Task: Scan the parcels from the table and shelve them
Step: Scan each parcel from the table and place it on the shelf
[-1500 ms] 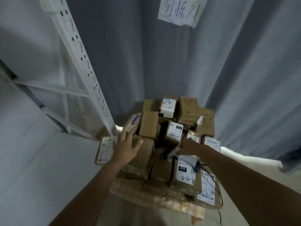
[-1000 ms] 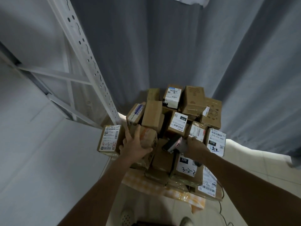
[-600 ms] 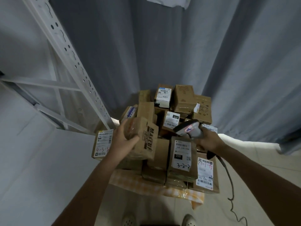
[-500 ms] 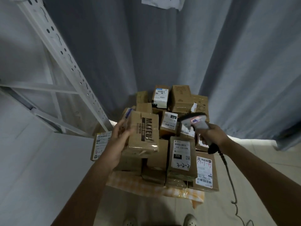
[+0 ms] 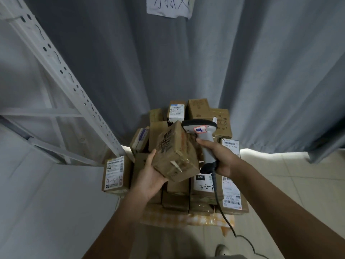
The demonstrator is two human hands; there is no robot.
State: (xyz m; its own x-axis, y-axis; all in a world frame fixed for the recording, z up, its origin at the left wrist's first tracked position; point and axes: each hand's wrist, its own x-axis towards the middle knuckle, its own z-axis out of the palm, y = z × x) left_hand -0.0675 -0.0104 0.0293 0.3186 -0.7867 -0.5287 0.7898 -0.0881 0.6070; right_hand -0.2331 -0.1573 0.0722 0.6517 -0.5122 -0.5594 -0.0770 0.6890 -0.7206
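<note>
Holding a tilted box [image 5: 174, 153] from below, the left hand [image 5: 149, 179] keeps it just left of the scanner [image 5: 202, 139] the right hand [image 5: 222, 158] grips.

A brown cardboard parcel [image 5: 174, 153], taped and printed with dark lettering, is tilted above the pile, held from below. Just beside its upper right corner is a grey handheld scanner [image 5: 202, 140] with a dark head, a sticker and a trailing cable. The other parcels [image 5: 205, 186] lie stacked on a table [image 5: 179, 220]; 1 label reads 220.
</note>
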